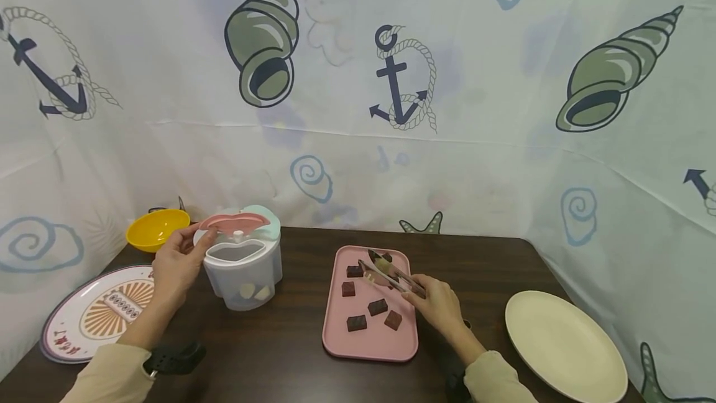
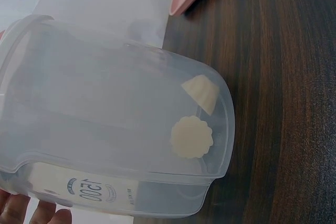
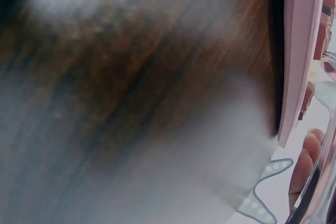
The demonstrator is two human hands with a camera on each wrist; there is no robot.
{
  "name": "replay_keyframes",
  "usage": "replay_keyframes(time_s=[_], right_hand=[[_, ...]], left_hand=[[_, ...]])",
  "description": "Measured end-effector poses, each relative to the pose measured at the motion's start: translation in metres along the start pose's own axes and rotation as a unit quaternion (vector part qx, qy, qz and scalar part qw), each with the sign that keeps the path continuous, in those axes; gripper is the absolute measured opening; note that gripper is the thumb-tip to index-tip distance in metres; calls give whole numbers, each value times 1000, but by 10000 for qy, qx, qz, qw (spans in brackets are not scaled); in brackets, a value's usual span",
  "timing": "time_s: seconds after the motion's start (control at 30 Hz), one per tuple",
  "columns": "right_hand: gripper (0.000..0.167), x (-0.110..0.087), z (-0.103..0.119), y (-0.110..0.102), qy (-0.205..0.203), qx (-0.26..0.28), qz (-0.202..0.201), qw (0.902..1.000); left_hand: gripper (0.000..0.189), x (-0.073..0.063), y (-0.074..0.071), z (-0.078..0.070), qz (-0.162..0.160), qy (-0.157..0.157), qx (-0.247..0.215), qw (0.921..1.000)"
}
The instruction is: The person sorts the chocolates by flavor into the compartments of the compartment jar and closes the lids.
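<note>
My left hand (image 1: 181,257) pinches the raised pink flap lid (image 1: 237,222) of a translucent container (image 1: 240,275). Two pale pieces, one a scalloped disc (image 2: 191,137), lie at the container's bottom. Its compartment stands uncovered at the top. With my right hand (image 1: 436,303) I grip a pair of metal tongs (image 1: 411,283), their tips over the upper part of a pink tray (image 1: 358,347). Several dark chocolate pieces (image 1: 357,323) are spread on the tray. Something pale shows beside the tongs' tips; I cannot tell whether they hold it.
A yellow bowl (image 1: 156,229) stands at the back left, behind a white patterned oval plate (image 1: 73,322). On the right lies a cream oval plate (image 1: 565,344). A printed cloth (image 1: 358,185) hangs behind the dark wooden table (image 1: 257,359).
</note>
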State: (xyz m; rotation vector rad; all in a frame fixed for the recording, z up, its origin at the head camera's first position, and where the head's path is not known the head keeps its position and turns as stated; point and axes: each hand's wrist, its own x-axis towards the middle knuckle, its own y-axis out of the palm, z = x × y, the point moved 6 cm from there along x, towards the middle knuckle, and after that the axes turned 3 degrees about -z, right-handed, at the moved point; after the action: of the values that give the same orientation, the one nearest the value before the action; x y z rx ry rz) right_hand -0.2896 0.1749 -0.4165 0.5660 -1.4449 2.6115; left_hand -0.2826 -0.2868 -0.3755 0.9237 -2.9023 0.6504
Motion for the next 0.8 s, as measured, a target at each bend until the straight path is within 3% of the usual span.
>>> replay_keyframes(time_s=[0.33,0.8], right_hand=[[31,2,3,3,-135,-217,208,9995],[22,1,-1,3,-204,-34,-16,9998]], left_hand=[[69,0,0,-1,88,53,-4,9999],[68,0,0,1,28,24,-71,10000]])
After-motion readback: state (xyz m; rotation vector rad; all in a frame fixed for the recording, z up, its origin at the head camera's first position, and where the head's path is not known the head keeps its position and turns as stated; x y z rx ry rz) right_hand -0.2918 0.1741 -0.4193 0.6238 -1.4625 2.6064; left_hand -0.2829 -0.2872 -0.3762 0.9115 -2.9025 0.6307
